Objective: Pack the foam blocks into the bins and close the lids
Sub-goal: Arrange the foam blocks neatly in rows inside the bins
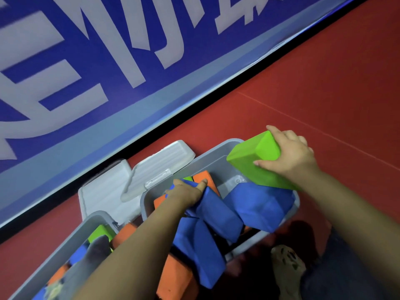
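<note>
Two grey bins stand on the red floor. The right bin (213, 154) holds orange, blue and green foam blocks. My right hand (291, 154) grips a green foam block (255, 163) tilted over that bin's far right corner. My left hand (187, 191) reaches into the same bin and grips a blue foam block (218, 215). Another blue block (259, 206) leans against the bin's right wall. An orange block (204, 177) lies beyond my left fingers. The left bin (71, 241) holds green, orange and blue blocks, partly hidden by my left arm.
Two white lids (164, 165) hang open behind the bins, against a blue banner wall (108, 61). More blue and orange blocks (194, 252) lie stacked between the bins near me. A shoe (287, 267) shows at the lower right on the red floor.
</note>
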### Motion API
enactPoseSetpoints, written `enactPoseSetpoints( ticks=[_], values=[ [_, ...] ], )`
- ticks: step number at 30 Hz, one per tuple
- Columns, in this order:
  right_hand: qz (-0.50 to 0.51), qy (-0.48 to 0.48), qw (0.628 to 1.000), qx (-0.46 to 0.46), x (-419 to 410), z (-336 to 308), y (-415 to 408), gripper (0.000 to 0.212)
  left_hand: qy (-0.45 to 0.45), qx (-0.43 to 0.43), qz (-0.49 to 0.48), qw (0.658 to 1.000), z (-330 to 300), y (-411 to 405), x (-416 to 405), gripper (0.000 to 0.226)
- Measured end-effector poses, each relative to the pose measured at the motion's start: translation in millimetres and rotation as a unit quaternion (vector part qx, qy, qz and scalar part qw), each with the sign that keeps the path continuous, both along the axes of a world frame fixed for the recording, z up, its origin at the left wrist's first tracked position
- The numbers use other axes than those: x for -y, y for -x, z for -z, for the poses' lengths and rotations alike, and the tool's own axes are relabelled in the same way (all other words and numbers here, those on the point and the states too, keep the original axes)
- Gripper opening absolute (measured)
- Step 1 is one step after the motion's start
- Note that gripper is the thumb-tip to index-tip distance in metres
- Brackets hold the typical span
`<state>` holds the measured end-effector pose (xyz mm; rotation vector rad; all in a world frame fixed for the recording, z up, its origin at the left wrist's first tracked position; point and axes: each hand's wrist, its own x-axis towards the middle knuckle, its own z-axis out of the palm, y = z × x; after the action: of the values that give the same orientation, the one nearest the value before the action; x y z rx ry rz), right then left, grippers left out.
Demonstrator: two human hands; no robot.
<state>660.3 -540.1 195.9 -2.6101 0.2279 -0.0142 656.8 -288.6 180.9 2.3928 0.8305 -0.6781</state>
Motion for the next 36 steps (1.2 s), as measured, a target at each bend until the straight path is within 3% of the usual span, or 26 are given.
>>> enactPoseSetpoints(
  ticks=[6, 8, 12, 17, 20, 23, 27, 32, 36],
  values=[
    [0.012, -0.006, 1.0, -0.001, 3, -1, -4, 0.098, 0.108, 0.063, -0.095, 0.988, 4, 11, 3, 0.075],
    [0.012, -0.001, 1.0, -0.005, 2, -1, -6, 0.098, 0.126, 0.073, -0.053, 0.988, -3, 10, 1, 0.079],
    [0.021, -0.009, 1.0, -0.014, 1, -1, -9, 0.098, 0.055, 0.135, 0.059, 0.988, -24, -5, -11, 0.079],
    [0.027, -0.007, 0.999, -0.026, -2, -4, -11, 0.099, 0.104, 0.243, -0.006, 0.964, -48, -35, -23, 0.087],
    [0.048, -0.016, 0.998, -0.029, 0, -4, -12, 0.099, 0.106, 0.303, 0.021, 0.947, -44, -34, -5, 0.091],
    [0.074, -0.03, 0.997, -0.021, 4, -5, -13, 0.097, 0.087, 0.299, 0.076, 0.947, -24, -30, 14, 0.089],
    [0.07, -0.048, 0.996, 0.008, 5, 1, -12, 0.095, 0.105, 0.29, 0.079, 0.948, -5, -40, 32, 0.073],
    [0.071, -0.057, 0.996, 0.02, 6, 3, -17, 0.096, 0.121, 0.277, 0.102, 0.948, 9, -54, 49, 0.072],
    [0.073, -0.063, 0.995, 0.016, 4, 2, -20, 0.096, 0.083, 0.254, 0.135, 0.954, 32, -57, 51, 0.072]
  ],
)
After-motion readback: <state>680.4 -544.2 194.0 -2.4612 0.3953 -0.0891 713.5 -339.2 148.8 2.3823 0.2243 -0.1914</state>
